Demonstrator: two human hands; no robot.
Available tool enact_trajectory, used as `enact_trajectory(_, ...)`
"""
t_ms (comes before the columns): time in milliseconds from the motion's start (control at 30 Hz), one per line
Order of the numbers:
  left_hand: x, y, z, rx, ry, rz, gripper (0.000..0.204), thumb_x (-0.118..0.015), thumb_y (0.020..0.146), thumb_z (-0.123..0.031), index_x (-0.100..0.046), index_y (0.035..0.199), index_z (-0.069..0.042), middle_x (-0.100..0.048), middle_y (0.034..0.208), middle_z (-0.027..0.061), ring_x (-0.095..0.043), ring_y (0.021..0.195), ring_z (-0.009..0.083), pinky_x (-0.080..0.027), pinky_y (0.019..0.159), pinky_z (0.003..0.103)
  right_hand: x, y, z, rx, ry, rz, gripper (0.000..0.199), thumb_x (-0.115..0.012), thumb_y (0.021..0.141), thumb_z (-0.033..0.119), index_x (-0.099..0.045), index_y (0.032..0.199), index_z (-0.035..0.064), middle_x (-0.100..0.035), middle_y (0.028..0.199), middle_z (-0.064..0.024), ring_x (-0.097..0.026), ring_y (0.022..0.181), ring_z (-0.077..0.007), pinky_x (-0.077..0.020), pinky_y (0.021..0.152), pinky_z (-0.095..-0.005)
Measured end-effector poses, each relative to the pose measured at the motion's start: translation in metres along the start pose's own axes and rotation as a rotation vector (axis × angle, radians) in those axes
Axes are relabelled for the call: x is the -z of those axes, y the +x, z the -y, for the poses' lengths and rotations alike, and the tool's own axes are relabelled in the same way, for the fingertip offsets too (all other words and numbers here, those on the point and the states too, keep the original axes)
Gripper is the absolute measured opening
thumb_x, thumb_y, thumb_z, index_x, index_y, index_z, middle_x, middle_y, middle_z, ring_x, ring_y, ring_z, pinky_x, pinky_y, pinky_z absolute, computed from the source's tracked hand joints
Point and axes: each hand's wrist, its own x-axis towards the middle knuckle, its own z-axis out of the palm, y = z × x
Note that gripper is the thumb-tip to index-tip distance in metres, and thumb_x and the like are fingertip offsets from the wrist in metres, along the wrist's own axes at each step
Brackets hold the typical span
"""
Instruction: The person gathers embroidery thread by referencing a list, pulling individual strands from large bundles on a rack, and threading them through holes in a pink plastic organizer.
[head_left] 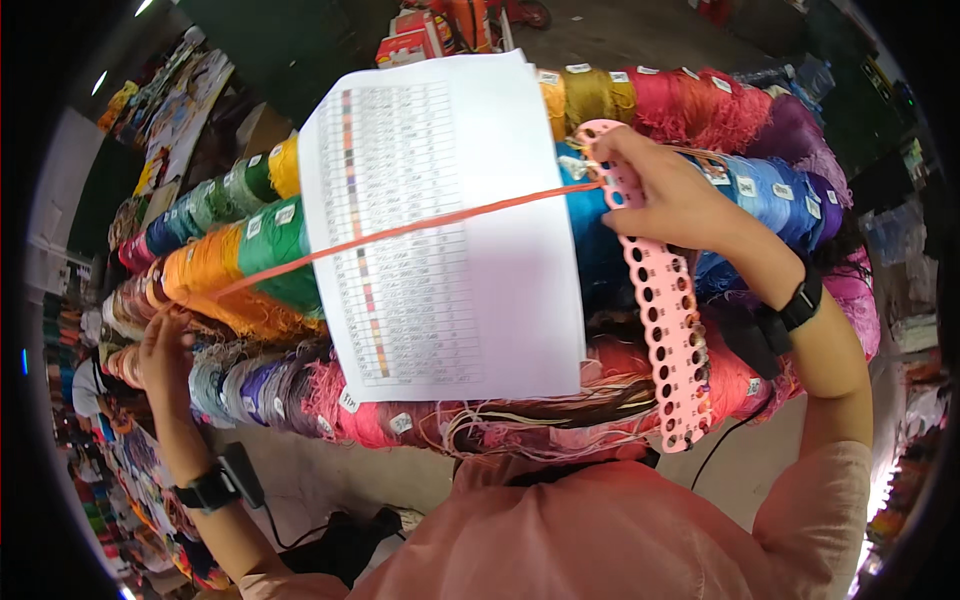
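An orange-red strand of embroidery thread [430, 225] stretches taut in front of me, slanting down from right to left across a printed paper sheet [520, 310]. At the far left, the fingers of my left hand [165, 345] are closed on its end. My right hand [672, 195] grips the top of a long pink thread card [660, 330] with round holes along both edges. The strand's other end meets this card beside my right thumb. Several thin threads hang around the card's top. The card slopes down toward me over the thread rows.
Rows of labelled thread hanks lie beneath the sheet: orange [205, 270], green [275, 250], blue [760, 185] and red [690, 105]. Loose dark and pale threads [560, 405] trail along the near row. Red-and-white boxes [410, 40] stand beyond. Black cables hang near both wrists.
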Motion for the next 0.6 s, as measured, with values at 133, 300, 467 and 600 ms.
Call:
enact_trajectory(133, -0.050, -0.080, 0.011, -0.237, 0.169, 0.015, 0.022, -0.052, 0.081, -0.013, -0.054, 0.102, -0.005, -0.058, 0.097, 0.0084, -0.056, 0.079, 0.0135, -0.043, 0.066, 0.024, 0.001, -0.011, -0.002, -0.047, 0.130, -0.001, 0.043, -0.063, 0.065, 0.012, -0.043, 0.102, 0.0047, -0.047, 0.088, -0.0065, -0.047, 0.082, -0.0148, -0.0397, 0.071, -0.0266)
enact_trajectory(300, -0.100, -0.155, 0.010, -0.708, 0.419, 0.190, 0.015, -0.059, 0.070, 0.002, -0.060, 0.085, 0.000, -0.057, 0.093, 0.0128, -0.056, 0.083, 0.0221, -0.044, 0.074, 0.029, -0.001, -0.038, 0.007, 0.184, -0.218, -0.143, 0.035, -0.059, 0.065, 0.010, -0.047, 0.096, 0.0015, -0.045, 0.098, -0.0112, -0.043, 0.097, -0.0242, -0.0341, 0.085, -0.0311)
enact_trajectory(467, -0.119, -0.153, 0.030, -0.667, 0.189, 0.169, 0.018, -0.059, 0.068, 0.006, -0.060, 0.086, 0.002, -0.055, 0.098, 0.0128, -0.055, 0.083, 0.0208, -0.044, 0.072, 0.026, -0.013, -0.046, 0.019, 0.058, -0.205, -0.132, 0.042, -0.060, 0.064, 0.010, -0.047, 0.103, 0.0018, -0.040, 0.110, -0.0138, -0.041, 0.103, -0.0266, -0.0325, 0.087, -0.0322)
enact_trajectory(600, -0.127, -0.151, 0.033, -0.661, 0.177, 0.219, 0.018, -0.058, 0.069, 0.007, -0.060, 0.086, 0.002, -0.053, 0.100, 0.0129, -0.054, 0.082, 0.0200, -0.044, 0.072, 0.026, -0.020, -0.047, 0.022, 0.027, -0.232, -0.147, 0.045, -0.060, 0.065, 0.011, -0.046, 0.107, 0.0025, -0.039, 0.113, -0.0159, -0.038, 0.108, -0.0302, -0.0302, 0.091, -0.0349)
